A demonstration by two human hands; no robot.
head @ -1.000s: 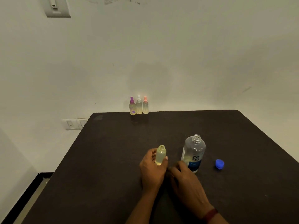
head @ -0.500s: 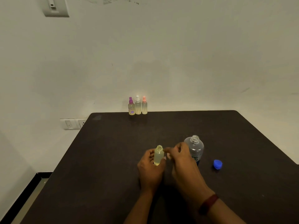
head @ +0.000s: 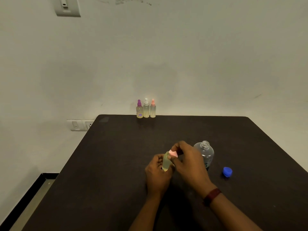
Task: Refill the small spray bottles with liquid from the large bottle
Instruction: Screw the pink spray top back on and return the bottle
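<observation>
My left hand (head: 156, 174) grips a small bottle (head: 166, 162) of pale yellow liquid, held upright just above the dark table (head: 116, 164). My right hand (head: 188, 161) pinches a pink spray cap (head: 173, 153) against the small bottle's neck. Right behind that hand stands the large clear bottle (head: 205, 153), uncapped and partly hidden by my fingers. Its blue cap (head: 227, 171) lies on the table to the right.
Three small spray bottles stand in a row at the table's far edge against the wall: purple-topped (head: 139, 109), white-topped (head: 146, 108) and pink-topped (head: 152, 108). A wall socket (head: 80, 125) sits left of the table. The floor drops off at the lower left.
My right hand rose from the table beside the small bottle and brought the pink spray cap up to the bottle's neck. The left hand kept its hold on the bottle.
</observation>
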